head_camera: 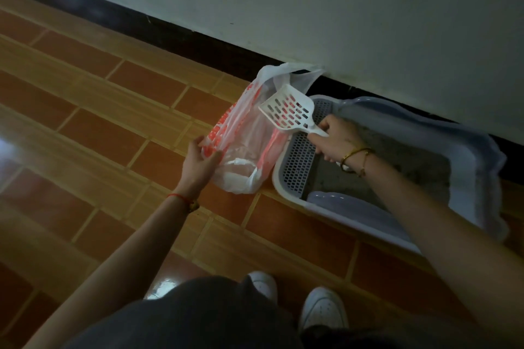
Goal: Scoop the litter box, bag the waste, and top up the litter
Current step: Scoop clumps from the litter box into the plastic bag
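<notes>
Litter box (323,200) sits on the floor against the wall, to your front-right. Grey litter (411,167) lies in its far part, w/ a holed grey step (300,161) at the left end. Bag (241,133) stands just beside that left end, mouth up.

Your right hand (337,139) is clenched round the handle of the scoop (287,112). The scoop's long axis runs from that hand up & left, w/ the head over the bag mouth. The head looks empty: the bag's red print shows thru the slots. Your left hand (200,161) grips the bag's near-left edge, holding it open.

Key relation: the litter lies right of & behind your right hand. So the next dip, I'd judge, means swinging the scoop back rightwards across the step, away from the bag. Right hand is nearer the litter; left is best kept on the bag. Can't tell if clumps remain, too dim.
</notes>
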The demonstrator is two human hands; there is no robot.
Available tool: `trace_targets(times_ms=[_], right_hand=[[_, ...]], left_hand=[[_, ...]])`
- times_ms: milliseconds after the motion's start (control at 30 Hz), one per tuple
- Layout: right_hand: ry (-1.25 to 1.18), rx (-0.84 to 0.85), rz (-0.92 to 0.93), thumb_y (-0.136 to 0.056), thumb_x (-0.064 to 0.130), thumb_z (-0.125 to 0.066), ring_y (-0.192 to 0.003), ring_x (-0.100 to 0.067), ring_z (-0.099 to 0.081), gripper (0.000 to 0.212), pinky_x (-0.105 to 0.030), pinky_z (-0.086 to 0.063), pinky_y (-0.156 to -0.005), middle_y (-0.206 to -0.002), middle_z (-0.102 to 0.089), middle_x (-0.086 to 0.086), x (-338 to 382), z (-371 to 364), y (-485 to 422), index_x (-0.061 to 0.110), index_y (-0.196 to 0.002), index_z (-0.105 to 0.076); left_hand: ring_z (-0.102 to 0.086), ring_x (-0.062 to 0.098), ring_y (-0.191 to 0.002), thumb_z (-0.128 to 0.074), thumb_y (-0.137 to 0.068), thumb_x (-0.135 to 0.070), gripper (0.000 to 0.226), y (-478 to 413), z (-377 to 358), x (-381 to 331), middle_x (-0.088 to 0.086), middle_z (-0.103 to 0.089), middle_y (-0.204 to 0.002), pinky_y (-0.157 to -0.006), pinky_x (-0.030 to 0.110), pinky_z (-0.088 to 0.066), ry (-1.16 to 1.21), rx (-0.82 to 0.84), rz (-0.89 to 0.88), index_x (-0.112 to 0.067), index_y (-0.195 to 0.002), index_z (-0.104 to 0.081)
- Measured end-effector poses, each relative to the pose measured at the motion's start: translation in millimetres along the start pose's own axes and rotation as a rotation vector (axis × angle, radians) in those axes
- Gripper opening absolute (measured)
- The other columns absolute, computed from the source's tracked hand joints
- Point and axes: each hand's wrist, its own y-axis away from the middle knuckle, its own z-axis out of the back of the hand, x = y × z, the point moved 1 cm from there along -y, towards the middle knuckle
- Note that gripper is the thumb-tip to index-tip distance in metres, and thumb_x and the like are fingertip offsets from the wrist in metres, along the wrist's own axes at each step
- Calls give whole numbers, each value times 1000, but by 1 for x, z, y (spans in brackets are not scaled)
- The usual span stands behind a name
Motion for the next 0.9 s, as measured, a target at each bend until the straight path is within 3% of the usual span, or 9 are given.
trace_targets(times_ms=[100,200,333,433,533,733,833,900], right_hand=[[-9,-14,-3,-89,29,-57,-55,-9,-54,15,-16,-36,-41,-82,-65,-1,-8,5,12,17,-96,-52],[-15,-41,-3,-89,32,-57,-56,-9,-56,16,-18,-38,-43,-80,-64,0,-18,10,22,18,-96,-52],[-51,-83,-27,-90,29,-56,-57,-9,-56,15,-20,-41,-47,-76,-63,1,-33,19,35,18,-99,-52],[-75,-126,-55,-92,31,-55,-56,-9,-56,15,-20,-41,-47,-77,-63,0,-49,26,47,18,-100,-52],[-78,-169,-93,-91,33,-54,-59,-16,-58,14,-26,-47,-51,-80,-65,-4,-68,30,58,20,-96,-51],[-18,-264,-228,-92,31,-54,-65,-20,-61,15,-28,-49,-53,-82,-65,-5,-110,41,81,17,-97,-53],[76,-303,-319,-90,30,-55,-62,-19,-57,16,-24,-42,-49,-79,-63,-7,-131,57,92,14,-93,-53],[182,-312,-367,-91,31,-54,-62,-21,-53,19,-24,-35,-48,-80,-60,-8,-144,70,102,12,-93,-52]], left_hand=[[-57,26,-113,-64,-91,-29,72,3,-1,-3,11,-43,-144,-88,42,-55,-129,-36,-62,-17,-150,-24],[-36,30,-135,-63,-91,-30,64,7,-8,-10,11,-32,-149,-105,51,-42,-286,-142,-167,-19,-147,-32],[-40,14,-125,-52,-96,-14,39,27,-26,-35,7,-47,-138,-101,33,-37,-334,-231,-538,-17,-134,-49],[-49,12,-116,-50,-96,-13,30,35,-46,-48,4,-56,-128,-95,29,-42,-447,-70,-790,-17,-125,-56],[-54,16,-115,-45,-96,-19,29,40,-67,-50,3,-56,-127,-92,28,-47,-534,141,-925,-19,-123,-57],[-52,18,-119,-47,-95,-14,30,52,-106,-44,5,-55,-128,-93,29,-49,-611,364,-1012,-18,-123,-58],[-54,21,-116,-44,-93,-17,32,54,-124,-46,5,-59,-123,-94,37,-49,-714,406,-1058,-18,-119,-61],[-56,22,-110,-51,-90,-9,30,54,-134,-48,6,-61,-119,-89,38,-50,-737,382,-1065,-16,-116,-63]])
